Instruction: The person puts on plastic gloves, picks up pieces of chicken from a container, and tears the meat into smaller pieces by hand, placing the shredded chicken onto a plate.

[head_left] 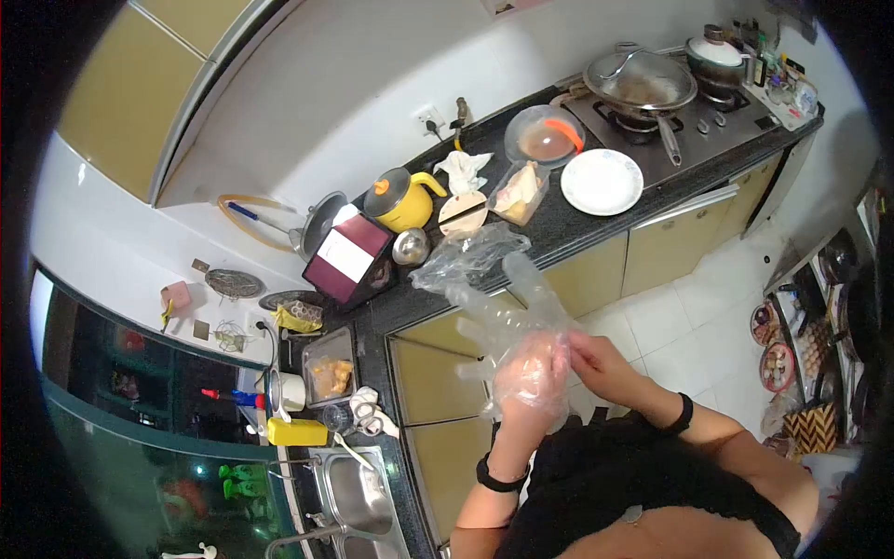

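A clear disposable plastic glove (507, 321) hangs in front of me, its limp fingers spreading up and to the left. Thin plastic wraps over my left hand (531, 373), whose fingers look bunched together at the glove's lower part and are partly hidden by it. From the right, my right hand (596, 361) pinches the glove's edge close beside the left fingers. Behind the glove's tips, a crumpled clear plastic bag (470, 256) lies at the counter's front edge.
Along the counter stand a yellow kettle (402, 203), a container of raw meat (520, 194), a white plate (602, 182) and a plastic bowl (540, 140). A lidded wok (641, 82) sits on the stove. The sink (358, 489) is at lower left, shelving (810, 345) at right.
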The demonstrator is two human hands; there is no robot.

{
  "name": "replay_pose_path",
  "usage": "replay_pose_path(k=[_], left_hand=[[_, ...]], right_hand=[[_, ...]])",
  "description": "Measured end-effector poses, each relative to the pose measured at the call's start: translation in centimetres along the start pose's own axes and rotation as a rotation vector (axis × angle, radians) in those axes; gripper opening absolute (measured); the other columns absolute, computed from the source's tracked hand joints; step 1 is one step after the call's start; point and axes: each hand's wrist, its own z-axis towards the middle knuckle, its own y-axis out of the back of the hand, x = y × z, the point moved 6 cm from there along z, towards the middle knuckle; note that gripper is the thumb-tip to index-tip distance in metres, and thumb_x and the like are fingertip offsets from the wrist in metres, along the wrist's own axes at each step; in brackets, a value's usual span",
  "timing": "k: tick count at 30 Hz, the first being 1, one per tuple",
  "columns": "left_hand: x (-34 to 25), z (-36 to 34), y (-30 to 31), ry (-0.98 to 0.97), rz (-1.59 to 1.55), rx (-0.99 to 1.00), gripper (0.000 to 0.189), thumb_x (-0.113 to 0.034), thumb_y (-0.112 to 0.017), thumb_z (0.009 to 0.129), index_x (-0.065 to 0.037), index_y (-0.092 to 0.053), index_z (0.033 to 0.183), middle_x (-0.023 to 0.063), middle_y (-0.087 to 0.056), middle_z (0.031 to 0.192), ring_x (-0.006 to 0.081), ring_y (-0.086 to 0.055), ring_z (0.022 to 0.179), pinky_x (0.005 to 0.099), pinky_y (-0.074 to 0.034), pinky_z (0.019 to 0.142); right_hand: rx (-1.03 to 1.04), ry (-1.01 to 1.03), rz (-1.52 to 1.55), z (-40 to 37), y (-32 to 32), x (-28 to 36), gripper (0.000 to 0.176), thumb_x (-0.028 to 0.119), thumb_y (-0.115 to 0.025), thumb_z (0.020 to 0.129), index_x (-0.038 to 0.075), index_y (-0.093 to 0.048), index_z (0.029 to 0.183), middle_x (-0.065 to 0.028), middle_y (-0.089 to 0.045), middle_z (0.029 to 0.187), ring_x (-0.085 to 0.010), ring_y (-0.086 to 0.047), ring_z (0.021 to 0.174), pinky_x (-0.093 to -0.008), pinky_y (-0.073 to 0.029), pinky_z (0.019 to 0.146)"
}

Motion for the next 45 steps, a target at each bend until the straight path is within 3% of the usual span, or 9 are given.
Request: replay_pose_path(k=[4,7,10,12,15,21,26,34,45], left_hand=[[-0.5,-0.2,-3.4,-0.068,0.131,0.171,0.012,-0.02,-0.056,0.077,-0.01,-0.056,0.083,0.0099,-0.057,0.08,0.028,-0.059,0.069,0.0377,-0.048,0.058],[0.0,-0.2,-4.9,-0.026,0.123,0.254,0.015,-0.022,-0.057,0.077,-0.007,-0.056,0.073,0.0132,-0.057,0.075,0.031,-0.056,0.064,0.0409,-0.045,0.056],[-0.1,0.3,-6.2,-0.014,0.192,0.265,0.016,-0.023,-0.057,0.076,-0.007,-0.056,0.074,0.0127,-0.057,0.074,0.0307,-0.056,0.065,0.0415,-0.045,0.057],[-0.1,1.2,-6.8,-0.061,0.158,0.197,0.016,-0.023,-0.057,0.076,-0.007,-0.056,0.074,0.0127,-0.057,0.074,0.0308,-0.056,0.065,0.0415,-0.044,0.057],[-0.6,1.7,-7.0,-0.105,0.119,0.135,0.015,-0.022,-0.056,0.075,-0.007,-0.056,0.075,0.0125,-0.057,0.074,0.031,-0.056,0.065,0.0414,-0.044,0.058],[-0.4,2.1,-8.9,-0.131,0.11,0.176,0.012,-0.021,-0.057,0.074,-0.009,-0.056,0.076,0.0111,-0.056,0.075,0.0314,-0.055,0.067,0.0416,-0.043,0.057],[-1.2,2.1,-10.2,-0.221,0.017,0.133,0.012,-0.02,-0.059,0.071,-0.009,-0.055,0.073,0.0114,-0.056,0.073,0.0321,-0.055,0.066,0.0423,-0.043,0.056],[1.4,1.6,-12.4,0.134,0.054,0.179,0.026,-0.029,-0.05,0.077,-0.006,-0.058,0.066,0.0151,-0.058,0.071,0.0334,-0.057,0.069,0.0442,-0.044,0.06],[0.1,2.7,-12.3,-0.062,0.143,0.206,0.015,-0.023,-0.054,0.076,-0.008,-0.059,0.076,0.0139,-0.058,0.074,0.0326,-0.057,0.067,0.0425,-0.045,0.059]], right_hand=[[-0.079,0.104,0.131,1.3,0.8,-3.1,0.031,0.019,-0.045,0.089,0.003,-0.047,0.115,-0.008,-0.053,0.111,-0.0146,-0.051,0.099,-0.0278,-0.039,0.087],[-0.114,-0.074,0.84,2.5,2.5,-2.9,0.037,0.023,-0.044,0.09,0.003,-0.044,0.121,-0.0096,-0.049,0.119,-0.0175,-0.048,0.107,-0.031,-0.037,0.093],[-0.112,-0.029,1.037,3.4,2.6,-4.5,0.044,0.031,-0.042,0.091,0.003,-0.041,0.124,-0.0094,-0.048,0.119,-0.0191,-0.045,0.111,-0.0335,-0.034,0.096],[0.226,-0.03,1.338,3.4,1.1,-4.0,0.051,0.037,-0.037,0.091,0.001,-0.035,0.127,-0.0099,-0.044,0.124,-0.019,-0.039,0.117,-0.0342,-0.03,0.099],[0.075,-0.043,1.489,3.6,1.7,-3.6,0.057,0.043,-0.031,0.091,0.002,-0.03,0.131,-0.0091,-0.037,0.131,-0.0189,-0.035,0.12,-0.0327,-0.028,0.1],[-0.095,0.109,0.643,3.9,4.7,-5.5,0.055,0.038,-0.033,0.092,0.002,-0.025,0.133,-0.0103,-0.026,0.138,-0.0205,-0.026,0.126,-0.0335,-0.021,0.103],[-0.091,0.048,0.667,3.7,5.5,-5.6,0.053,0.038,-0.03,0.093,0.004,-0.027,0.133,-0.0069,-0.03,0.136,-0.0157,-0.032,0.121,-0.0313,-0.026,0.1],[-0.207,0.156,0.882,3.7,7.3,-4.9,0.063,0.049,-0.019,0.09,0.002,-0.023,0.133,-0.0076,-0.025,0.138,-0.0189,-0.019,0.128,-0.0366,-0.014,0.106],[-0.129,-0.005,1.135,3.6,6.6,-6.5,0.076,0.064,-0.017,0.082,0.017,-0.001,0.139,-0.0076,-0.004,0.144,-0.0276,-0.01,0.131,-0.0421,-0.014,0.105]])
